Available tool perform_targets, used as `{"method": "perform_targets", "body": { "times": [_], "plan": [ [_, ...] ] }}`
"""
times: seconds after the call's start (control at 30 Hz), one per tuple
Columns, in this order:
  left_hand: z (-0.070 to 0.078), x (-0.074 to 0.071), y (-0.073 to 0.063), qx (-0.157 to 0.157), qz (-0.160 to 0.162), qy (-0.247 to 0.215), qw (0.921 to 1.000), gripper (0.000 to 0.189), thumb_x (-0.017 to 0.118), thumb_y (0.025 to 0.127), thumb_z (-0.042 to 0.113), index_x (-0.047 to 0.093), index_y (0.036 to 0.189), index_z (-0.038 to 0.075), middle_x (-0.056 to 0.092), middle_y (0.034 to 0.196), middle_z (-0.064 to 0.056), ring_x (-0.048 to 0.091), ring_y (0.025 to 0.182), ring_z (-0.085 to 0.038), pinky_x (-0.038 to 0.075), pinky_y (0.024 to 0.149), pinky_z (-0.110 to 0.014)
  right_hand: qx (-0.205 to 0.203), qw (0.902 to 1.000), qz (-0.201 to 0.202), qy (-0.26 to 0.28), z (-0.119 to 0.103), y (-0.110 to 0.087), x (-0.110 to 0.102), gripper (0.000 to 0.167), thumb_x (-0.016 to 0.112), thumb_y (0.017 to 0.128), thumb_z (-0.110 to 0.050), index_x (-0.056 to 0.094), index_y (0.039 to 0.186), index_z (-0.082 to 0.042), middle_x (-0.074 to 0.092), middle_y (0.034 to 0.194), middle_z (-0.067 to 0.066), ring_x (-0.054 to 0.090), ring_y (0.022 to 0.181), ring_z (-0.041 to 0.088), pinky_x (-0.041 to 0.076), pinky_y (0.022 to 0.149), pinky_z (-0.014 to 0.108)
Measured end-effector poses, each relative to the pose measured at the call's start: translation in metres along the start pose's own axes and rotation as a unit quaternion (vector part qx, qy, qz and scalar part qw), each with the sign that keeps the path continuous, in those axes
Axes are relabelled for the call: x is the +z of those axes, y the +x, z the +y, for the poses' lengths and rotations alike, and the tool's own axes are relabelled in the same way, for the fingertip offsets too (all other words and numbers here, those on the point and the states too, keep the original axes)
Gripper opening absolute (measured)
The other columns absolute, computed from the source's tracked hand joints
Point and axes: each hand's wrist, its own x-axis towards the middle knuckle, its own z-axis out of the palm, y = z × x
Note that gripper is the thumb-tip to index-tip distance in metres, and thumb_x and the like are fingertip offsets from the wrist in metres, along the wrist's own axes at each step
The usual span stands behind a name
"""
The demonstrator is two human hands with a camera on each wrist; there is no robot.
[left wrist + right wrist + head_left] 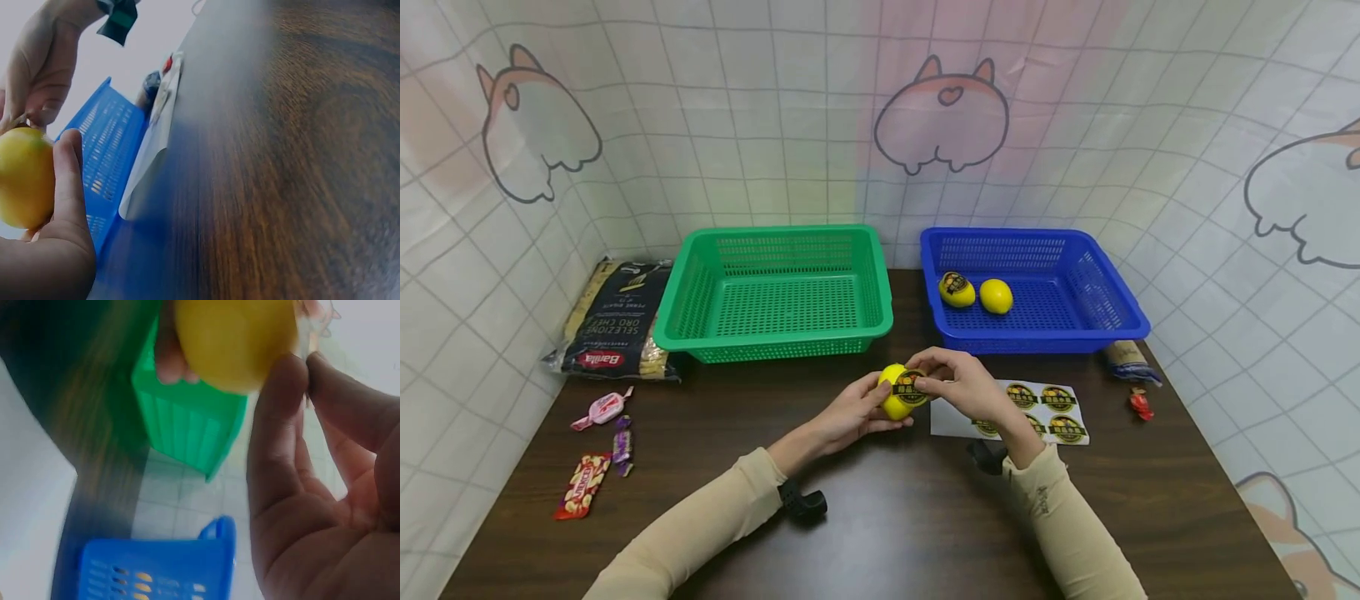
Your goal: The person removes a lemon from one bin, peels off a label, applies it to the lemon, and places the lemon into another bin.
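Note:
In the head view my left hand [847, 414] holds a yellow lemon [895, 407] above the table, thumb on its near side. My right hand [961, 385] pinches a round black-and-gold sticker [910, 388] between thumb and finger, against the lemon's right side. How much of the sticker adheres cannot be told. The right wrist view shows my right thumb and fingertip [289, 378] meeting at the edge of the lemon [234, 340]. A white sheet [951, 423] with several matching stickers lies under and beside my right hand.
Behind stand a green basket [775, 343] and a blue basket [1037, 340]; the blue one holds a stickered lemon [961, 295] and a plain lemon [996, 297]. A pasta bag [617, 321], candies [607, 408] and a red snack packet [583, 486] lie left. A red candy [1141, 404] lies right.

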Motion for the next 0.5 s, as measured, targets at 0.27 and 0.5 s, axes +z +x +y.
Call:
{"method": "perform_targets", "body": {
  "times": [0.27,0.5],
  "plan": [
    [0.001,-0.001,-0.001,0.01,-0.007,-0.019,0.9997,0.069,0.045,0.1,0.052,0.029,0.152,0.01,0.048,0.14,-0.019,0.069,0.108,-0.019,0.047,0.109,-0.043,0.005,0.9983,0.053,0.023,-0.002,0.0,0.009,0.025,0.074,0.09,-0.018,0.069,0.114,-0.012,0.071,0.1,0.012,0.071,0.083,0.016,0.059,0.073,0.023],
    [0.0,-0.002,-0.002,0.014,-0.022,-0.022,0.9994,0.065,0.042,0.102,0.048,0.027,0.153,0.011,0.044,0.144,-0.02,0.066,0.114,-0.019,0.042,0.114,-0.047,0.018,0.9943,0.102,-0.024,-0.004,0.001,0.015,0.024,0.081,0.084,-0.025,0.071,0.104,-0.016,0.073,0.091,0.005,0.07,0.075,0.012,0.057,0.065,0.023]
  ]
}}
